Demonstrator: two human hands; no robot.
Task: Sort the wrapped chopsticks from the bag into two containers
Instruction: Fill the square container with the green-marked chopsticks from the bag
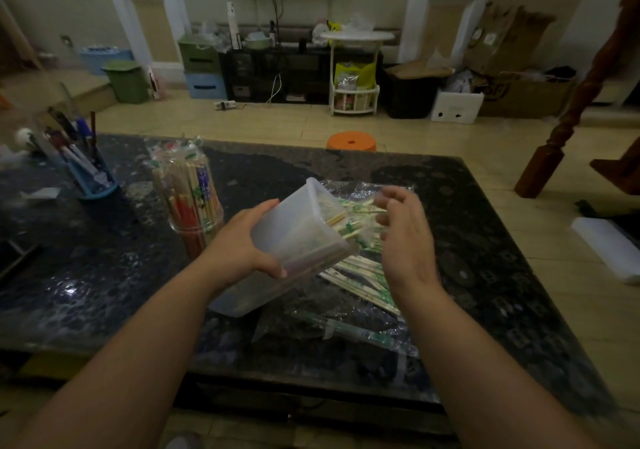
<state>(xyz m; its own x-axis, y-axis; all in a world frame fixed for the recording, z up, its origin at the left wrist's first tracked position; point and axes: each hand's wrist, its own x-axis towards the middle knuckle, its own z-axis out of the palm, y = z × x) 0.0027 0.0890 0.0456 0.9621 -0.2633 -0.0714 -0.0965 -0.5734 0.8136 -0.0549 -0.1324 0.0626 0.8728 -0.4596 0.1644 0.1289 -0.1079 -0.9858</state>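
Note:
My left hand [242,248] grips a translucent rectangular plastic container [294,241], tilted so its mouth faces right, with wrapped chopsticks showing at the opening. My right hand [403,237] hovers just right of that mouth, fingers loosely curved; I cannot tell whether it touches the chopsticks. Green-printed wrapped chopsticks [360,275] lie in a loose pile on a clear plastic bag [346,338] on the dark table [104,293]. A round clear container [195,199] full of red, blue and green wrapped chopsticks stands upright left of my left hand.
A blue pen holder [90,171] with pens stands at the table's left. An orange stool [351,142] sits beyond the far edge. A wooden post [554,144] rises at the right. Shelves, bins and boxes line the back wall.

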